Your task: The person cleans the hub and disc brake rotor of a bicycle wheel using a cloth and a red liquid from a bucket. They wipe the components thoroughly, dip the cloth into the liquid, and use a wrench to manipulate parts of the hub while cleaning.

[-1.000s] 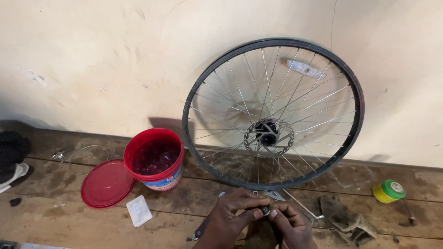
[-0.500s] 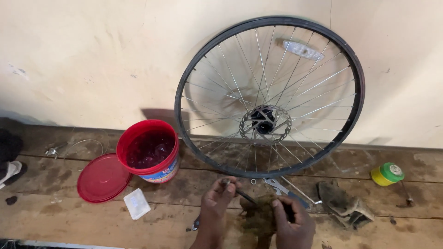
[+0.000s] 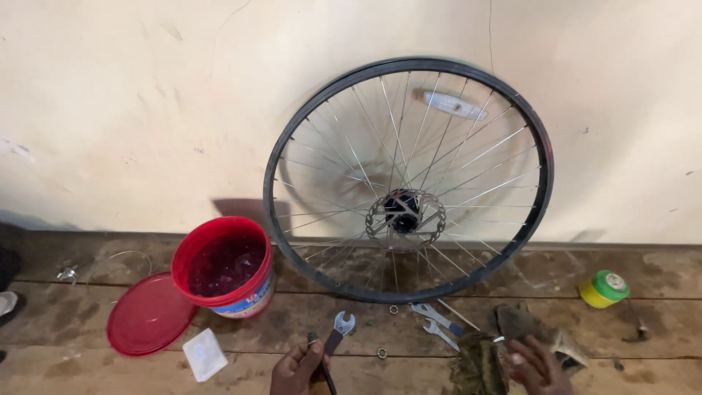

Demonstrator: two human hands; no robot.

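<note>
Background: cream plaster wall (image 3: 146, 110), scuffed and hairline-cracked, rising behind the work; worn, stained wooden plank floor (image 3: 88, 292) running beneath; soft, even light falling, casting faint shadows on the wall.

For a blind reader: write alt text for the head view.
A person's left hand holds a wrench while the right hand touches a dirty rag, on a wooden floor; a bicycle wheel leans against the wall beside an open red bucket.

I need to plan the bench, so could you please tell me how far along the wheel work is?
Done: the wheel leans bare against the wall, tub open. In hand: the left hand grips a spanner; the right hand reaches the rag. Left: loose nuts lie unfitted.
</note>
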